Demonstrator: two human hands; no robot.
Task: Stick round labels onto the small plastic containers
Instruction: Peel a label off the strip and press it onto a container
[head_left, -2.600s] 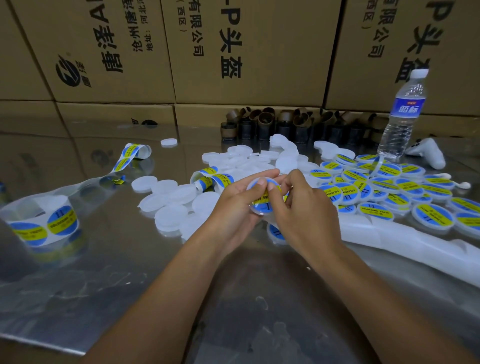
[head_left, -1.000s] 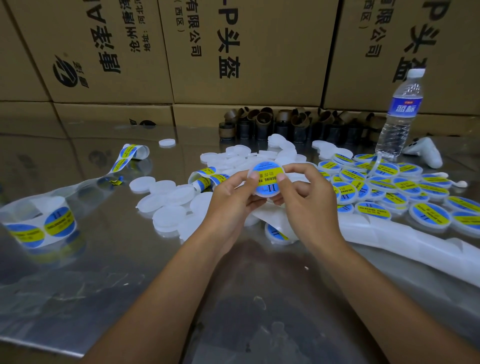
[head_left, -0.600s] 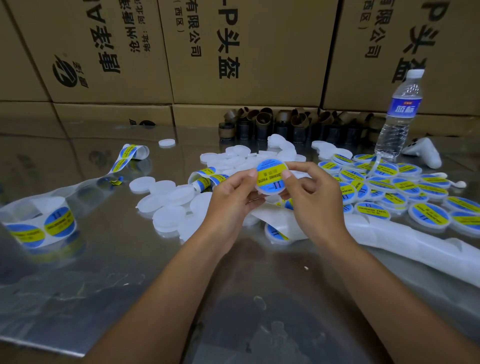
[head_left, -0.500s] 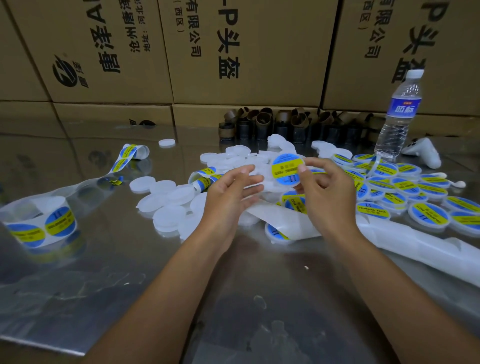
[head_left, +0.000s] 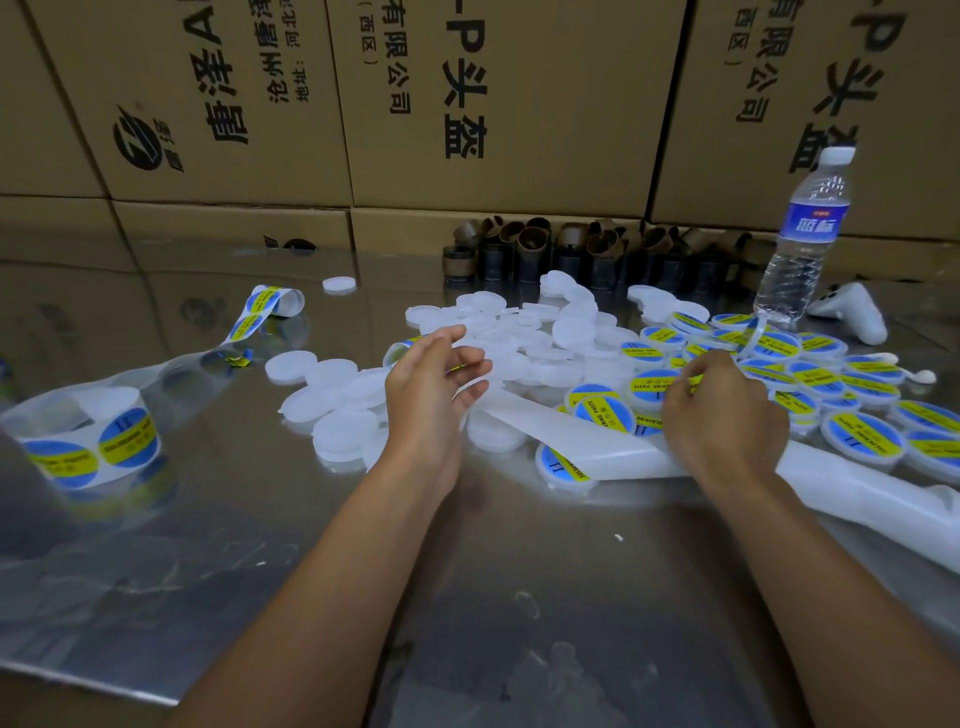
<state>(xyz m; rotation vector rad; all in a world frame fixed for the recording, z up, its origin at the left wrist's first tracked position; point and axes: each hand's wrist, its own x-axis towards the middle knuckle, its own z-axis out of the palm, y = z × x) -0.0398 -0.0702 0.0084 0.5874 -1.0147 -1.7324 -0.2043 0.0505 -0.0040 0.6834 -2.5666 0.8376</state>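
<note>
- Curling over the edge of a round white plastic container with a blue-and-yellow label (head_left: 652, 387), the right hand (head_left: 722, 415) had its fingertips on the rim. Its back hid the thumb, so I could not tell whether this was a firm pinch or only a touch.
- Off to that hand's left, the left hand (head_left: 436, 384) hung with fingers loosely spread and held nothing.
- Under and beyond the left hand lay the unlabelled translucent white round containers (head_left: 343, 431), some overlapping.
- Right and beyond the right hand spread the heap of labelled containers (head_left: 862, 436). A limp white backing strip (head_left: 571, 434) ran beneath both wrists.
- Far left of the grip stood a roll of blue-and-yellow round labels (head_left: 98, 447). Far beyond it stood a clear water bottle (head_left: 800, 244).
- Risk: released onto the uneven heap, the container might slide or flip label-down on the shiny steel table (head_left: 467, 597).
- Risk: a sleeve-less forearm dragging the backing strip could sweep the containers lying on it out of place.
- Risk: a careless reach by the left hand could scatter the overlapping blanks.
- Writing: the labels read "SOLDERING PASTE" with a "II" mark. The brown cardboard boxes (head_left: 519, 104) behind showed "P头盔" and "有限公司". The bottle's blue band was too unclear to read.
</note>
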